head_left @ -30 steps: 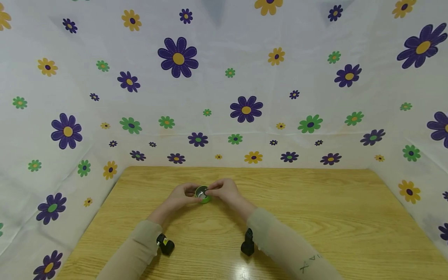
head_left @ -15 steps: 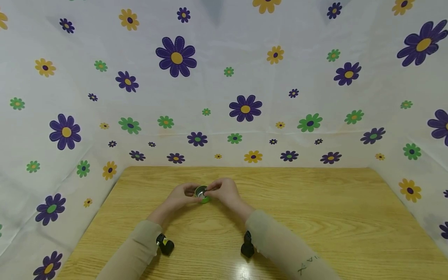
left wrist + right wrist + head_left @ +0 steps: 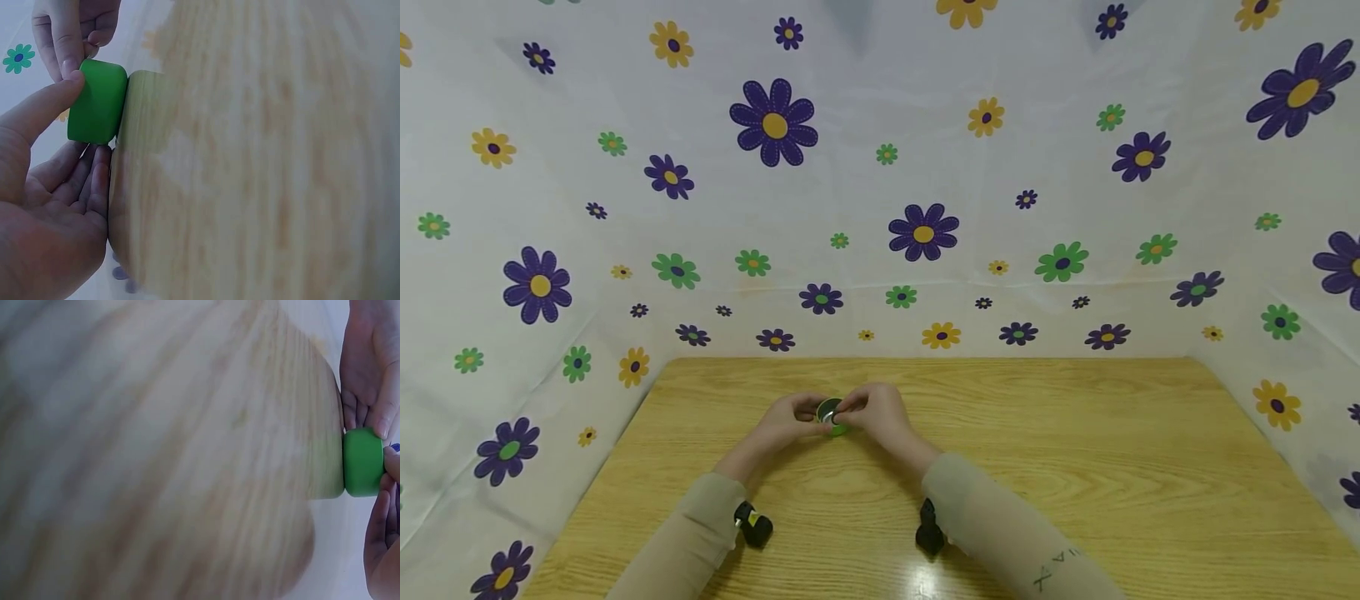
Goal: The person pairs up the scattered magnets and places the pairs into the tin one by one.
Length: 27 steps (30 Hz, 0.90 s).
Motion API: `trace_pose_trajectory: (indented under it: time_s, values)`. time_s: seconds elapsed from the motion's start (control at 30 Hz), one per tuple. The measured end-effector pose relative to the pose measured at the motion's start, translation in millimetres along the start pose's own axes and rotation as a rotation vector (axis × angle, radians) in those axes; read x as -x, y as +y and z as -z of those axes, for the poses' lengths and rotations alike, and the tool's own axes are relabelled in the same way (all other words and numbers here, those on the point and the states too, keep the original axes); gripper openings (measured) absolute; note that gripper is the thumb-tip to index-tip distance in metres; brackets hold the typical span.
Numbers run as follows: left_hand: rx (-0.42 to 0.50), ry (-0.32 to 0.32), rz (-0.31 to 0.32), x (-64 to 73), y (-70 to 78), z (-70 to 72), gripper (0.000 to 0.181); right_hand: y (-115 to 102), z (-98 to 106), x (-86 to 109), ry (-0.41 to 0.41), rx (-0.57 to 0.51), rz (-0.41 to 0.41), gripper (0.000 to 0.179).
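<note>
A small round green container (image 3: 839, 432) with a shiny metallic inside stands on the table in the head view. My left hand (image 3: 786, 422) holds it from the left, thumb on the near side and fingers behind. From the right, my right hand (image 3: 880, 414) reaches over its rim, thumb and forefinger pinched at the opening on what looks like a small dark piece, mostly hidden by the fingertips. In the left wrist view the smooth green wall of the container (image 3: 99, 103) shows between both hands. The right wrist view shows the green container (image 3: 363, 462) touching the tabletop.
The wooden table (image 3: 1075, 467) stretches to the right and towards me. White cloth walls (image 3: 850, 183) printed with flowers enclose its back and sides. Black wrist cameras (image 3: 930, 529) hang at both cuffs.
My right fingertips have shifted slightly left and down inside the container's opening. The left hand and the container stay almost where they were. The head view has drifted a little.
</note>
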<state>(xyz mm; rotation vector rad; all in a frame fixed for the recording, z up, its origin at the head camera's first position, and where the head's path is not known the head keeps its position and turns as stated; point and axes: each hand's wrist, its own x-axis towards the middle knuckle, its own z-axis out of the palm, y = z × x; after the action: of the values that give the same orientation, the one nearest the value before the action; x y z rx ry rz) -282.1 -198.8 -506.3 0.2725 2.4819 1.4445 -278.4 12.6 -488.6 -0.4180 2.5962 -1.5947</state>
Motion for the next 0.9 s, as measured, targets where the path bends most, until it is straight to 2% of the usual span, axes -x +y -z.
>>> trace_pose_trajectory:
  time_s: [0.37, 0.9]
  values:
    - [-0.002, 0.019, 0.021, 4.1, 1.6, -0.1, 0.047, -7.5, -3.3, 2.7, 0.005, 0.111, 0.015, 0.003]
    - [-0.008, 0.004, 0.008, 1.3, 1.8, 0.6, 0.049, -6.0, -0.1, 3.3, 0.014, 0.077, 0.030, 0.004]
